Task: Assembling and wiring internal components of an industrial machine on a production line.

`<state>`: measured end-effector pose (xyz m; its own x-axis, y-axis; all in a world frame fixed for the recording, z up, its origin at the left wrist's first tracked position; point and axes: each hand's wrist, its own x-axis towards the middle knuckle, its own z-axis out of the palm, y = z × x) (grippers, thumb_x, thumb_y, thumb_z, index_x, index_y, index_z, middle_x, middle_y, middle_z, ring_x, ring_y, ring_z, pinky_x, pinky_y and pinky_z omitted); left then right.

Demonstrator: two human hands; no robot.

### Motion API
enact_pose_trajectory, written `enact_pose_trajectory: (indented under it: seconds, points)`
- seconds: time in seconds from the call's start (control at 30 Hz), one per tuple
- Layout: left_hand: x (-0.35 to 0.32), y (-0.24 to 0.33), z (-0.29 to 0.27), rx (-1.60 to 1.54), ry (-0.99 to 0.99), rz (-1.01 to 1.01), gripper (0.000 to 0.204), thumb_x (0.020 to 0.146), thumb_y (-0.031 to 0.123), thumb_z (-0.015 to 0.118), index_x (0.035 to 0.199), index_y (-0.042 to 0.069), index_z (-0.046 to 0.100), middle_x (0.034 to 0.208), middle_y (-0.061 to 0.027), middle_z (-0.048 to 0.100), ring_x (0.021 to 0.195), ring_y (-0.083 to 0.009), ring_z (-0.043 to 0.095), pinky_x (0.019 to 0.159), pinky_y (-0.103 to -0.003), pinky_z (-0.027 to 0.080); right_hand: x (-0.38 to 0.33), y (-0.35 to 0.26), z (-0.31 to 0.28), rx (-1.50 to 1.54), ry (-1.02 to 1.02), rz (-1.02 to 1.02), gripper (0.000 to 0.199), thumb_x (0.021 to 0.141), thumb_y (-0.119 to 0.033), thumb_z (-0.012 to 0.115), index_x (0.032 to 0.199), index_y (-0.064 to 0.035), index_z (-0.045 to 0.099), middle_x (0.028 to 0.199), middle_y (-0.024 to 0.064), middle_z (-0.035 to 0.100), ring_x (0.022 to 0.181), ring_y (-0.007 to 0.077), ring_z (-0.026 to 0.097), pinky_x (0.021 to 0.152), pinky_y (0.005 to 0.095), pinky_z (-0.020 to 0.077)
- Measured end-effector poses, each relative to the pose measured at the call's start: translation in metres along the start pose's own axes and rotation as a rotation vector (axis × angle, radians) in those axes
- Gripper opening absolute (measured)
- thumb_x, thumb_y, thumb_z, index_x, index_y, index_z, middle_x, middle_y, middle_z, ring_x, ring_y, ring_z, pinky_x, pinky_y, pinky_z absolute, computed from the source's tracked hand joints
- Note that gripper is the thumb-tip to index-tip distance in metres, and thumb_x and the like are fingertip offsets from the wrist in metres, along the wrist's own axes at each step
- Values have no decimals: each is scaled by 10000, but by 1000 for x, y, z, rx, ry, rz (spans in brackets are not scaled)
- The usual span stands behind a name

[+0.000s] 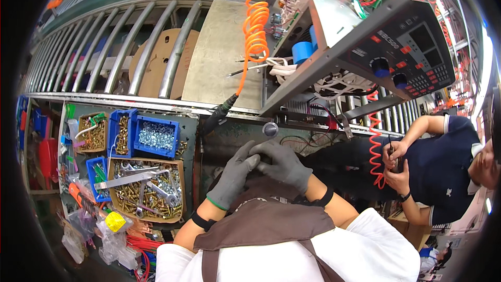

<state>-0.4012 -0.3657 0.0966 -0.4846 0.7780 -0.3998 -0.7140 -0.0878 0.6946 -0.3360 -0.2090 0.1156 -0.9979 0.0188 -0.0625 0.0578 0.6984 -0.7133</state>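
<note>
My left hand (233,175) and my right hand (284,165), both in grey work gloves, meet in front of my brown apron. The fingers of each are curled in toward the other and touch near the tips. Whatever may be between them is hidden by the gloves. Just beyond my fingertips shows a small round silvery disc (270,129); I cannot tell what it belongs to. Past it, on the roller line, stands an open-framed machine with a dark control panel (412,52) bearing two blue knobs. A black-ended tool (215,119) hangs from an orange coiled hose (257,26) left of the machine.
At my left, blue bins (156,135) and a cardboard box (146,190) hold screws and nuts; several wrenches (138,177) lie on the box. Metal rollers (120,47) run beyond. A co-worker (436,167) stands at right, hands around a small dark tool, near a red coiled hose (374,146).
</note>
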Motion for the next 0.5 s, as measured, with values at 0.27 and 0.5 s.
enact_pose_trajectory:
  seconds: [0.27, 0.5]
  points:
    - [-11, -6, -27, -18, -22, 149, 464, 912, 207, 493, 1327, 23, 402, 1204, -75, 519, 1083, -128, 499, 895, -275, 431, 23, -10, 13, 154, -35, -91, 284, 776, -22, 632, 1054, -31, 574, 925, 78, 586, 796, 159, 577, 704, 281, 473]
    - [-55, -17, -50, -31, 294, 219, 489, 919, 242, 527, 1333, 19, 390, 1188, -91, 534, 1043, -136, 520, 833, -276, 459, 41, -27, 24, 180, -231, 11, 200, 789, -73, 660, 980, -31, 618, 870, 56, 590, 748, 125, 543, 689, 248, 450]
